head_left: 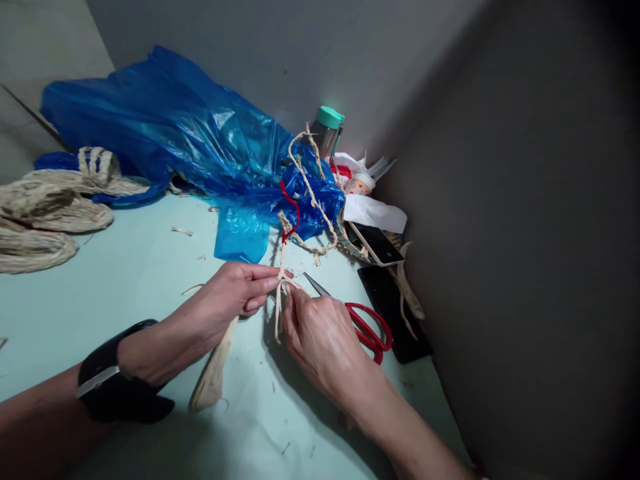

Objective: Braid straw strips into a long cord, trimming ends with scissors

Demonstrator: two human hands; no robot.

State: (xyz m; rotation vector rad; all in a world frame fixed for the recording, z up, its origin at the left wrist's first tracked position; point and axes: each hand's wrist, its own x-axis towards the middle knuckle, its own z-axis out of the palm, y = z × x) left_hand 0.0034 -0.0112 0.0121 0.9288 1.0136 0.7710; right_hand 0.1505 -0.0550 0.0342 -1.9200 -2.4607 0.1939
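A straw cord [281, 280] is pinched between both hands, left [235, 293] and right [320, 337], fingers closed, above the bench [125, 280].

Lighting is dim and cool, brightest on the table [125, 280]; the right edge darkens heavily, edges bend, and the blue bag [190, 133] shows glare.

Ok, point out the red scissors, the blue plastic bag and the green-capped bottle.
red scissors [364, 331]: head view, on the handles.
blue plastic bag [175, 127]: head view, middle of the bag.
bottle [330, 118]: head view, on its green cap.
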